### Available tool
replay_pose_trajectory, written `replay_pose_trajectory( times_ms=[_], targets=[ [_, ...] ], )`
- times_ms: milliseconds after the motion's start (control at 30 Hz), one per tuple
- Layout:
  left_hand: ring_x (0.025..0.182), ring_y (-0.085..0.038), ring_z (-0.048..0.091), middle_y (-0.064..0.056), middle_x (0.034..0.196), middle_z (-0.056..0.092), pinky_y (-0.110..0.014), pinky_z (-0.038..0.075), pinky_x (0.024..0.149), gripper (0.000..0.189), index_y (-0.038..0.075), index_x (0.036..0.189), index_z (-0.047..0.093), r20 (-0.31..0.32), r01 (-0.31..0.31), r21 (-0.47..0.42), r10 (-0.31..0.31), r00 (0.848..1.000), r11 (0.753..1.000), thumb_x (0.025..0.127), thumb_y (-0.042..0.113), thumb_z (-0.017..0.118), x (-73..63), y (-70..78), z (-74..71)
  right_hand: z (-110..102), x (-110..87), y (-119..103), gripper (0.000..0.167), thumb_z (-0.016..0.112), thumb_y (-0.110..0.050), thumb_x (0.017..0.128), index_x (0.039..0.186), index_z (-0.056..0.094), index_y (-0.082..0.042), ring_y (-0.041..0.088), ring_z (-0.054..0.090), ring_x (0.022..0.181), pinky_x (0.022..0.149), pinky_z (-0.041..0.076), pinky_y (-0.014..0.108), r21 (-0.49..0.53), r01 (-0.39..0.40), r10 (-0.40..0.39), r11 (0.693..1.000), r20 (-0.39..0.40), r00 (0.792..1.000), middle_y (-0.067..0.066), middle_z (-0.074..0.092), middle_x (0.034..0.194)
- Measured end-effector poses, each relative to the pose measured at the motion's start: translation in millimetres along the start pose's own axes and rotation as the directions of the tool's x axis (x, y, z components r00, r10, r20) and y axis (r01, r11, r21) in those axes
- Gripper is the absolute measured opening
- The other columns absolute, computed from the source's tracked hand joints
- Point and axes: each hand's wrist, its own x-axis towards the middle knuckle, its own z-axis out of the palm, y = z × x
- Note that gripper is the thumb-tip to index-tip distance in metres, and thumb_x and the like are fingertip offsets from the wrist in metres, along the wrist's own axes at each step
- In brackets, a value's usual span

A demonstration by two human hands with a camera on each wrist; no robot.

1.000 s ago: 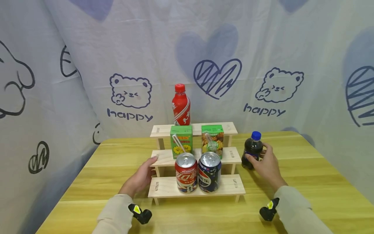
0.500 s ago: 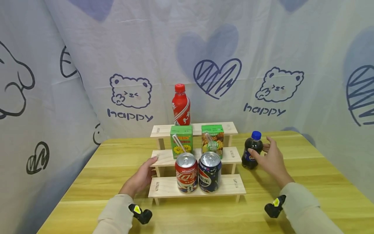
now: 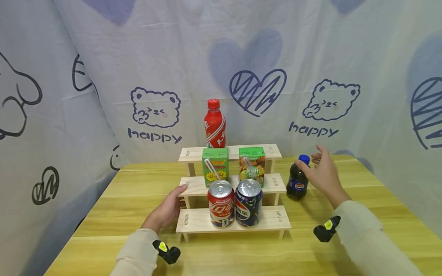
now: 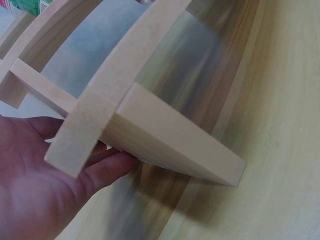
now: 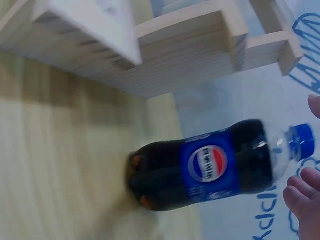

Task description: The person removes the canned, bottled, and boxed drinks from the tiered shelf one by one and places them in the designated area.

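Note:
A three-tier wooden stand [image 3: 197,222] is on the table. My left hand [image 3: 169,209] holds its left side, thumb on the middle tier; in the left wrist view the fingers go behind a wooden leg [image 4: 180,135]. Right of the stand, a cola bottle [image 3: 297,186] with a blue cap stands upright on the table. Around its cap, my right hand [image 3: 324,174] is spread, the thumb near the cap and fingers behind; in the right wrist view the fingertips [image 5: 300,192] are apart from the blue cap [image 5: 302,141].
On the bottom tier stand a red can [image 3: 221,207] and a dark blue can [image 3: 248,207]. Two green drink cartons [image 3: 215,168] with straws are on the middle tier. A red bottle [image 3: 215,126] stands on top. A printed curtain [image 3: 155,57] hangs behind the table.
My right hand has loosened from the cola bottle's body and risen to its cap. The bottle stays about where it was. My left hand has not moved.

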Motion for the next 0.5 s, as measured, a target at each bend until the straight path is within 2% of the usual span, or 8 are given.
replay_pose_trajectory(
  times_ms=[233, 500],
  targets=[
    [0.13, -0.043, 0.033, -0.022, 0.144, 0.029, -0.055, 0.033, 0.104, 0.066, 0.014, 0.147, 0.019, 0.008, -0.003, -0.007, 0.003, 1.0, 1.0, 0.094, 0.051, 0.034, 0.7, -0.8, -1.4, -7, 11.1, -26, 0.092, 0.058, -0.051, 0.088, 0.15, 0.008, -0.005, 0.045, 0.042, 0.125, 0.099, 0.039, 0.056, 0.003, 0.017, -0.017, 1.0, -0.019, 1.0, 0.029, 0.038, 0.139],
    [0.13, -0.044, 0.032, -0.023, 0.144, 0.028, -0.055, 0.032, 0.105, 0.068, 0.013, 0.147, 0.019, 0.007, -0.001, -0.016, 0.002, 1.0, 1.0, 0.094, 0.051, 0.034, 0.8, -0.7, -1.2, -1, 18.2, -60, 0.091, 0.058, -0.051, 0.087, 0.151, 0.008, -0.009, 0.042, 0.042, 0.127, 0.101, 0.039, 0.054, 0.051, 0.057, -0.057, 0.997, -0.007, 0.998, 0.025, 0.039, 0.141]
  ],
)
